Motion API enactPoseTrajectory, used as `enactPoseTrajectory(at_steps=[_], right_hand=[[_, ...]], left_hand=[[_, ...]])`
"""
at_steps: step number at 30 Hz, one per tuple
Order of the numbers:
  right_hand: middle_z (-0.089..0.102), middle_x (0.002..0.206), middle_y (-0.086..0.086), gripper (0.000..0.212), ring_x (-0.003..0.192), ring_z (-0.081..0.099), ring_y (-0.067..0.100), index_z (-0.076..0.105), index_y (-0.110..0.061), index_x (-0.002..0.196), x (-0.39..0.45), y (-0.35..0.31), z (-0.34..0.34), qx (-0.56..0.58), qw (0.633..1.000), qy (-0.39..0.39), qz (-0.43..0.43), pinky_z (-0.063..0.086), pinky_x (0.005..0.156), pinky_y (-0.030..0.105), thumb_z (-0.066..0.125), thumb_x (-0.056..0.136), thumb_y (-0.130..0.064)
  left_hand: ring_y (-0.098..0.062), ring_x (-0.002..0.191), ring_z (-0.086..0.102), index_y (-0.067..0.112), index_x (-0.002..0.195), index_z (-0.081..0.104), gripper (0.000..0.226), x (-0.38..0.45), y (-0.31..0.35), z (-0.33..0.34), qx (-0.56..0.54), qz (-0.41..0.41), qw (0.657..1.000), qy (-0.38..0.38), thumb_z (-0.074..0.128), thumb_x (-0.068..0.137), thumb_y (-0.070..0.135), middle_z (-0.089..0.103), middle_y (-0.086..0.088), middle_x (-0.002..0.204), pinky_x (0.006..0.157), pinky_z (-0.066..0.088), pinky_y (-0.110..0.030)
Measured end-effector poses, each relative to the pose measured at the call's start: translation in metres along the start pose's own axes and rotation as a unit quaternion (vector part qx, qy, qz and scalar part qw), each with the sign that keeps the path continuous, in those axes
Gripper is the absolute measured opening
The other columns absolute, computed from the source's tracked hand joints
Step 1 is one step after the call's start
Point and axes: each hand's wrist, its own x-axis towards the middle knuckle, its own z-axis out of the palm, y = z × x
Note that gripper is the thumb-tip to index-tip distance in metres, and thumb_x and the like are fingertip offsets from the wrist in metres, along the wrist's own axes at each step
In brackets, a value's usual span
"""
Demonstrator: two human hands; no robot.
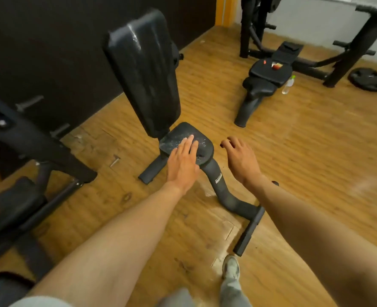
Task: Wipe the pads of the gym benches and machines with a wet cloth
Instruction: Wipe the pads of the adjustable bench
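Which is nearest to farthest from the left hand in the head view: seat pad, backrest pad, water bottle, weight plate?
From the left hand:
1. Seat pad, directly under the fingers.
2. Backrest pad, rising just behind the seat.
3. Water bottle, on the floor beside the far bench.
4. Weight plate, far right on the floor.

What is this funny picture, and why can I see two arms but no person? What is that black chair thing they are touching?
The camera sits on the person's head and looks down, so you see only their arms, like looking at your own. This is a gym with a wooden floor. The black thing is an exercise bench: a small seat pad with a tall back pad standing up behind it. The left hand lies flat on the seat pad, fingers straight. The right hand hovers beside the seat with loosely bent fingers, holding nothing. No cloth shows in either hand. Farther back is another bench with a plastic bottle next to it and a round weight plate on the floor.
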Motion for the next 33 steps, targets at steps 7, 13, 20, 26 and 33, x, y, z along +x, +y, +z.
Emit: enactPoseTrajectory(at_steps=[7, 13, 20, 26, 33], right_hand=[[0.055, 0.125, 0.015, 0.047, 0.105, 0.054, 0.039, 0.057, -0.009, 0.122, 0.083, 0.031, 0.111, 0.073, 0.994, -0.083, -0.02, 0.04, 0.077, 0.04, 0.06, 0.077, 0.006], [0.052, 0.127, 0.017, 0.049, 0.108, 0.052, 0.04, 0.053, -0.009, 0.126, 0.149, 0.049, 0.219, 0.108, 0.982, -0.156, -0.006, 0.046, 0.089, 0.047, 0.039, 0.079, -0.015], [0.051, 0.136, 0.024, 0.054, 0.119, 0.051, 0.044, 0.054, -0.001, 0.133, 0.227, 0.067, 0.338, 0.124, 0.975, -0.175, 0.064, 0.043, 0.1, 0.05, 0.049, 0.082, -0.018], [0.024, 0.164, 0.025, 0.071, 0.15, 0.027, 0.042, 0.03, 0.001, 0.156, 0.252, 0.094, 0.422, 0.135, 0.973, -0.151, 0.114, 0.024, 0.124, 0.049, 0.061, 0.091, 0.0], [0.022, 0.164, 0.025, 0.076, 0.154, 0.017, 0.039, 0.029, 0.005, 0.156, 0.188, 0.05, 0.448, 0.171, 0.974, -0.129, 0.069, 0.023, 0.124, 0.051, 0.051, 0.084, 0.019]], left_hand=[[-0.02, 0.158, 0.013, 0.014, 0.161, 0.024, 0.073, 0.062, -0.028, 0.098, -0.037, -0.12, 0.99, -0.062, 0.058, 0.096, 0.016, 0.012, -0.003, 0.172, 0.119, 0.029, -0.036], [-0.021, 0.158, 0.008, 0.014, 0.163, 0.013, 0.081, 0.136, -0.064, 0.202, -0.051, -0.117, 0.982, -0.138, 0.059, 0.097, 0.024, 0.006, -0.004, 0.172, 0.125, 0.024, -0.038], [-0.02, 0.159, -0.001, 0.013, 0.164, -0.001, 0.091, 0.226, -0.113, 0.326, -0.034, -0.033, 0.979, -0.198, 0.059, 0.099, 0.036, -0.005, -0.004, 0.173, 0.128, 0.016, -0.04], [-0.019, 0.158, -0.012, 0.012, 0.162, -0.013, 0.111, 0.265, -0.134, 0.399, -0.015, 0.023, 0.973, -0.231, 0.054, 0.093, 0.067, -0.018, -0.004, 0.171, 0.129, 0.003, -0.038], [-0.018, 0.156, -0.021, 0.012, 0.161, -0.02, 0.122, 0.267, -0.146, 0.422, -0.013, 0.004, 0.959, -0.284, 0.05, 0.087, 0.08, -0.026, -0.003, 0.169, 0.129, -0.004, -0.038]])
